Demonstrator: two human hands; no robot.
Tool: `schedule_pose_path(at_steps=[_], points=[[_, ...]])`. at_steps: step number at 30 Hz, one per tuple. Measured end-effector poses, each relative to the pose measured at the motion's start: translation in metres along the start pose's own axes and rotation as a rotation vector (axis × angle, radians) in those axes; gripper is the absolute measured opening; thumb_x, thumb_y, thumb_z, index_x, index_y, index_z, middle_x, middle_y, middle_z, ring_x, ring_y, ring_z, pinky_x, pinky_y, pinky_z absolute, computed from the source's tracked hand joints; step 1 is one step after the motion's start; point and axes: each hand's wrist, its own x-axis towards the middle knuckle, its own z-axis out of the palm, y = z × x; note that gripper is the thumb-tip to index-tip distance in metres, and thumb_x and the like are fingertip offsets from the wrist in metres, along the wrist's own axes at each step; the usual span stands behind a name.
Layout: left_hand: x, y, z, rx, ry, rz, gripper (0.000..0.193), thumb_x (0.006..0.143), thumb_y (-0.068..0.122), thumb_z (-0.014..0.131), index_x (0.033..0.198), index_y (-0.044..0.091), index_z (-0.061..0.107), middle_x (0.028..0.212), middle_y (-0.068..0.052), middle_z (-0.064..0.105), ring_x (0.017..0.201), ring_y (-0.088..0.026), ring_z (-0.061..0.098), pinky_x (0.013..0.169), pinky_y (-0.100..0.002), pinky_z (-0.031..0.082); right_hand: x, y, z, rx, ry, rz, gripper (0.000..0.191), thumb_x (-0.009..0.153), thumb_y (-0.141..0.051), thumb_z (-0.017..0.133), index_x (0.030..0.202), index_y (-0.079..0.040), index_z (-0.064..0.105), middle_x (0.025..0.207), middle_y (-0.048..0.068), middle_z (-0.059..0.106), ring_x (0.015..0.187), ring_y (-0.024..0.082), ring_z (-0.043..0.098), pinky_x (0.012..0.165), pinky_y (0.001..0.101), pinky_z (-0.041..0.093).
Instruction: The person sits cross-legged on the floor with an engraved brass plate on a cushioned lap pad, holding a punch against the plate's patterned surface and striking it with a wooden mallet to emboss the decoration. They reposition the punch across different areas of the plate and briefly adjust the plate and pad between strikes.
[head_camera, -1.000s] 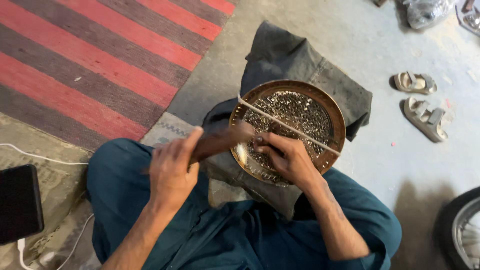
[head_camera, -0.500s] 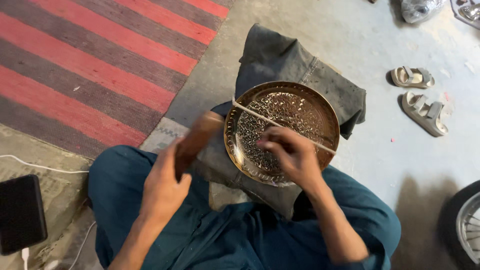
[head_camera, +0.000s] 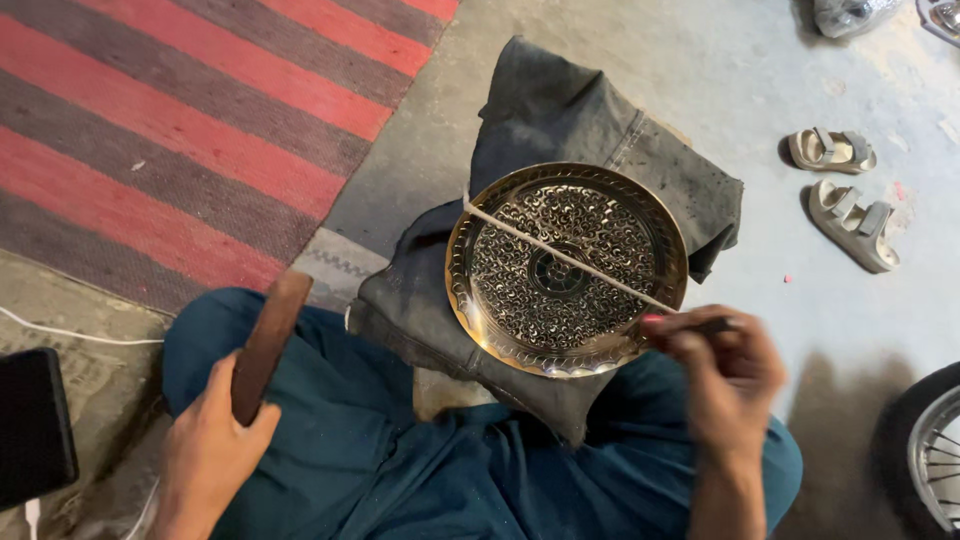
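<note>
A round brass plate with dense engraved patterns lies on a dark folded cloth over my lap. A thin pale string runs straight across the plate's face. My left hand grips a brown wooden mallet, held off to the left above my teal-clad knee. My right hand is at the plate's lower right rim, fingers pinched on a small dark tool; the hand is blurred.
A red and grey striped rug covers the floor at the left. A pair of tan sandals lies at the right. A black device with a white cable sits at the lower left, a wheel at the lower right.
Both hands have drawn away from the plate: the left swung the mallet out to the left, the right slid from the plate's centre to its lower right rim.
</note>
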Motion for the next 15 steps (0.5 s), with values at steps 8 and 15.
schedule_pose_path(at_steps=[8, 15], points=[[0.001, 0.011, 0.008, 0.166, 0.057, 0.074, 0.069, 0.078, 0.031, 0.075, 0.142, 0.019, 0.053, 0.111, -0.015, 0.074, 0.086, -0.043, 0.071, 0.072, -0.053, 0.057, 0.020, 0.007, 0.074, -0.243, -0.379, 0.130, 0.022, 0.091, 0.002, 0.071, 0.113, 0.001, 0.070, 0.102, 0.006, 0.080, 0.093, 0.013, 0.075, 0.083, 0.0263, 0.060], [-0.003, 0.010, 0.010, 0.259, 0.099, 0.081, 0.066, 0.083, 0.032, 0.073, 0.144, 0.018, 0.053, 0.105, -0.012, 0.074, 0.080, -0.038, 0.073, 0.068, -0.048, 0.059, 0.033, 0.014, 0.098, -0.212, -0.394, 0.022, 0.019, 0.096, 0.006, 0.066, 0.114, 0.001, 0.067, 0.108, 0.008, 0.077, 0.104, 0.015, 0.074, 0.093, 0.0277, 0.060]])
